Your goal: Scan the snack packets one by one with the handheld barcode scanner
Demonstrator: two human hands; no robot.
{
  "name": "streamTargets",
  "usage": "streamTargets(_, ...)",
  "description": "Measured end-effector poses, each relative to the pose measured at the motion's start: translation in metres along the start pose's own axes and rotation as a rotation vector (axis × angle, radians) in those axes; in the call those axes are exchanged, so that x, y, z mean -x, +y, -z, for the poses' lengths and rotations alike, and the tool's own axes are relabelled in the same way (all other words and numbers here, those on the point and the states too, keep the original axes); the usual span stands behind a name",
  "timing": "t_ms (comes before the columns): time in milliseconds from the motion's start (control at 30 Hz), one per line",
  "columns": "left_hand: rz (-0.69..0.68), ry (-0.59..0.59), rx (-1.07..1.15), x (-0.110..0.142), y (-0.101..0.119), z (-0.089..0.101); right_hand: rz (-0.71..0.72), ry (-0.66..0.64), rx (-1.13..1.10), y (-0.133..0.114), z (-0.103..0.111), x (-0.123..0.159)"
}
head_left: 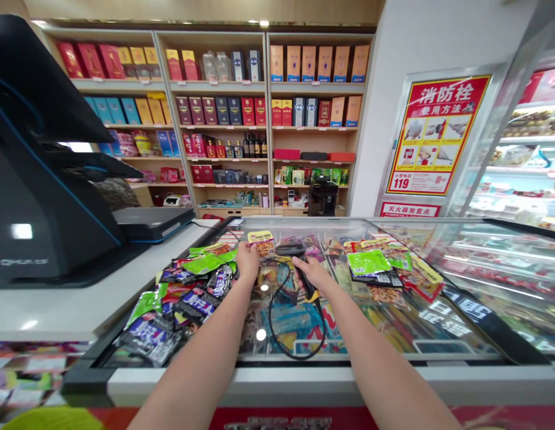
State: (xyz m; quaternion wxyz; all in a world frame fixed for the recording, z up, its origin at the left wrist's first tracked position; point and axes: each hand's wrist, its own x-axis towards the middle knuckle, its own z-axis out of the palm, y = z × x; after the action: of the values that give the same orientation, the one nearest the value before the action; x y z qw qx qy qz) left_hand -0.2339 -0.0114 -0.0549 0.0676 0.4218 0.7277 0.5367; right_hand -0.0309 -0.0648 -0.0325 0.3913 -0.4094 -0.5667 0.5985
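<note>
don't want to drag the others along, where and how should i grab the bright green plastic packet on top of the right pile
Probably its left edge, pinched from the left and slightly above. The bright green packet lies thin and nearly flat, that edge looks uncovered, and another green packet crowds its right side.

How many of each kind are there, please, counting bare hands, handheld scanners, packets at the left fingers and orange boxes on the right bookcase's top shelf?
Left hand and right hand: 2
Handheld scanner: 1
Yellow-topped packet at the left fingers: 1
Orange boxes: 6
Total: 10
</note>
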Motion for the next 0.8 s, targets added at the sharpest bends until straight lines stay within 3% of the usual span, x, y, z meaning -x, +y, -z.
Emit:
streamTargets(333, 0.038, 0.062, 0.007, -0.0013, -0.0031, 0.0043, -0.007, -0.01, 0.021, -0.0011, -0.0032, 0.0047)
streamTargets(800, 0.042, 0.038, -0.048, -0.0006, -0.0029, 0.0044, -0.037, -0.014, 0.003, 0.0022, -0.0033, 0.0011)
